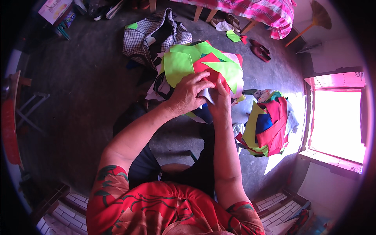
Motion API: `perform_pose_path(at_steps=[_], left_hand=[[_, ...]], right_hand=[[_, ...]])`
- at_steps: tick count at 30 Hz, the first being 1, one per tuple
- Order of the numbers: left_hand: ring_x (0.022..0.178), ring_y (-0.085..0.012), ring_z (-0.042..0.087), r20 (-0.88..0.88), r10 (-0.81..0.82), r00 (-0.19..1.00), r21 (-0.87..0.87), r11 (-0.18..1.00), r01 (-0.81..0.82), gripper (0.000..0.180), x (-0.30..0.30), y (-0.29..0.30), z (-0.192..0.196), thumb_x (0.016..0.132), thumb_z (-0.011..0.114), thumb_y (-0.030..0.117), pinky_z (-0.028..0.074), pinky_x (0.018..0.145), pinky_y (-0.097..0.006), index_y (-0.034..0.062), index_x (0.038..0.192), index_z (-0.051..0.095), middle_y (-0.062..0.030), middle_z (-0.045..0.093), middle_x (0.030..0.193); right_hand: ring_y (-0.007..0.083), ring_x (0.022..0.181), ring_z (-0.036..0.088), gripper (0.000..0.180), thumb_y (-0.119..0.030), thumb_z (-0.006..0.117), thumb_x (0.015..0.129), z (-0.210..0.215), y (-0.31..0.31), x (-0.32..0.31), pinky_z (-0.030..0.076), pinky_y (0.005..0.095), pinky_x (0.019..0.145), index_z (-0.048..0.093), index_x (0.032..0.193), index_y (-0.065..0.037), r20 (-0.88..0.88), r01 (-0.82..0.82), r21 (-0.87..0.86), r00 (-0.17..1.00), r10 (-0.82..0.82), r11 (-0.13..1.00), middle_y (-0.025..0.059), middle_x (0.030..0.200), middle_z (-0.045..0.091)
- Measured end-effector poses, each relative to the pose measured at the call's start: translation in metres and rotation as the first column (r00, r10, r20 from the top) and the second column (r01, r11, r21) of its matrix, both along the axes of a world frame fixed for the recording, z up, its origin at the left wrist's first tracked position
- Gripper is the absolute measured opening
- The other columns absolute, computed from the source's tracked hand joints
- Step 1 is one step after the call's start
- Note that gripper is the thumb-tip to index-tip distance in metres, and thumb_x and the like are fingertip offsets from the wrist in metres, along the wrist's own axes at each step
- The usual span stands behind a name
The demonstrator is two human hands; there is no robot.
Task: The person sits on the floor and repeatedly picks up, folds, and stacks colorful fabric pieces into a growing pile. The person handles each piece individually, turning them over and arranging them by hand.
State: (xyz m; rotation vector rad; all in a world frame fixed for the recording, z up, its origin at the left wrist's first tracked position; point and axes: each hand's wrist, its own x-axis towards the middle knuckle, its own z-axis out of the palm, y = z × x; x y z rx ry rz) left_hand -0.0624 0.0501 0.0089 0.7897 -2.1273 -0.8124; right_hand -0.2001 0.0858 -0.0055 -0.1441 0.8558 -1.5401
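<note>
My left hand (190, 93) and my right hand (220, 98) meet over a heap of cloth pieces (184, 64), bright green, red and white, in front of my knees. Both hands pinch a small pale piece of cloth (206, 94) between the fingers. A red piece (208, 69) lies just beyond my fingertips, partly under them. My forearms come up from the lower edge, and I wear a red patterned top.
A second pile of red, yellow and blue cloth (270, 125) lies at my right, near a sunlit doorway (337, 121). A checked cloth (150, 33) lies behind the heap. Red shoes (260, 50), a broom (313, 19) and a bed with a pink plaid cover (258, 9) stand farther back.
</note>
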Motion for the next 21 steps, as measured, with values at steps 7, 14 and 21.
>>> perform_pose_path(at_steps=[7, 14, 21], left_hand=[[0.093, -0.0141, 0.058, -0.345, 0.000, 0.938, 0.305, 0.946, 0.112, 0.021, 0.005, -0.015, 0.001, 0.076, 0.059, -0.002, 0.045, 0.086, -0.027, 0.0045, 0.095, 0.066, -0.0056, 0.064, 0.098], [0.086, -0.0079, 0.057, -0.616, 0.269, 0.740, 0.651, 0.704, 0.286, 0.021, 0.017, -0.028, 0.007, 0.089, 0.056, 0.017, 0.045, 0.080, -0.024, 0.0041, 0.105, 0.061, -0.0011, 0.063, 0.093], [0.090, -0.0093, 0.057, -0.671, 0.425, 0.608, 0.711, 0.603, 0.362, 0.027, 0.025, -0.040, 0.000, 0.089, 0.056, 0.020, 0.045, 0.081, -0.025, 0.0061, 0.112, 0.056, -0.0013, 0.061, 0.100]], right_hand=[[0.0239, 0.097, 0.059, 0.028, -0.021, 0.049, 0.093, -0.011, -0.001, -0.005, 0.049, 0.0397, 0.081, 0.049, 0.114, -0.003, 0.046, 0.086, -0.068, 0.996, -0.083, 0.994, 0.0107, 0.104, 0.060], [0.0263, 0.107, 0.055, 0.037, -0.025, 0.046, 0.094, -0.019, 0.000, -0.015, 0.042, 0.0427, 0.094, 0.044, 0.125, -0.005, 0.059, 0.129, -0.195, 0.991, -0.119, 0.972, 0.0113, 0.119, 0.055], [0.0252, 0.102, 0.057, 0.034, -0.022, 0.051, 0.092, -0.010, -0.001, -0.014, 0.044, 0.0411, 0.091, 0.045, 0.120, -0.003, 0.194, 0.241, -0.155, 0.958, -0.209, 0.958, 0.0107, 0.114, 0.057]])
